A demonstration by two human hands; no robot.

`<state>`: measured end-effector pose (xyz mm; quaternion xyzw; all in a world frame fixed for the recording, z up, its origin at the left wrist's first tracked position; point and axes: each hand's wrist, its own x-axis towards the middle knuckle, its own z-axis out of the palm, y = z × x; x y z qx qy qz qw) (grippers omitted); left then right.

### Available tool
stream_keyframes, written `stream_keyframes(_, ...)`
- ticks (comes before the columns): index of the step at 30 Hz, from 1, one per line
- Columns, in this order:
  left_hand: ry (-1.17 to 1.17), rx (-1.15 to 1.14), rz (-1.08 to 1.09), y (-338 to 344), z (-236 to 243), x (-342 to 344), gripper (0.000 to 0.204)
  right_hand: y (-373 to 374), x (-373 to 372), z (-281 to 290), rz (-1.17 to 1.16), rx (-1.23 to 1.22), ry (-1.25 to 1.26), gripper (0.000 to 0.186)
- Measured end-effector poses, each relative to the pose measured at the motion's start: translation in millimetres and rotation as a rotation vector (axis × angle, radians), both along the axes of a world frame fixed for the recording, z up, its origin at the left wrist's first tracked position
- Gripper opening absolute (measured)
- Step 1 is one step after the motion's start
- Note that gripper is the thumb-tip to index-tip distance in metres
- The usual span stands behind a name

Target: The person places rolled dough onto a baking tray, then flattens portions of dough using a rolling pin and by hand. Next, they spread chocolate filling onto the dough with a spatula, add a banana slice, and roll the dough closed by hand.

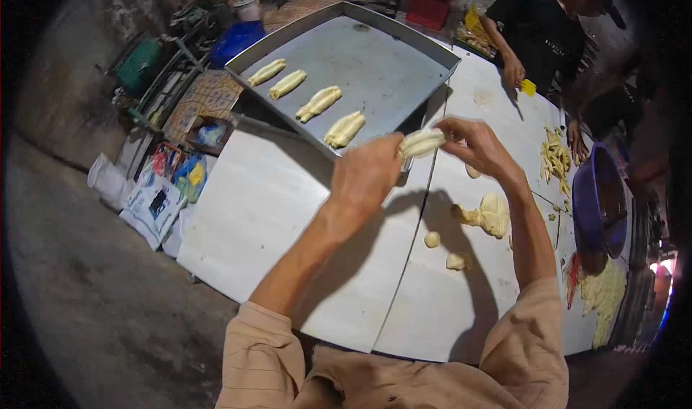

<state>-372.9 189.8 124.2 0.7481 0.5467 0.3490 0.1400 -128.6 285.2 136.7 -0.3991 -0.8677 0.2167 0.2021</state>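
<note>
- The left hand [369, 172] is gripping one end of a pale-yellow, ridged, elongated dough piece [422, 143], its fingertips hidden from view.
- The right hand [481, 146] is pinching the other end between thumb and fingers.
- The ridged piece is hanging in the air beside the near corner of a grey metal rectangular tray [375, 55].
- Four similar pale-yellow dough rolls [319, 104] are lying in a row along the tray's left side.
- A flattened pale-yellow dough lump [495, 215] and small rounded dough balls [432, 239] are resting on the white tabletop [245, 207].
</note>
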Motion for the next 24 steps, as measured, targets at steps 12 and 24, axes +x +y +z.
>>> stream_keyframes(12,0.250,-0.231,0.080,174,-63,-27,0.039,187,-76,-73,-0.065,0.150,-0.442,0.054)
stream_keyframes(24,0.290,-0.177,0.068,197,-90,-9,0.022,171,-89,-94,-0.128,0.256,-0.323,0.029)
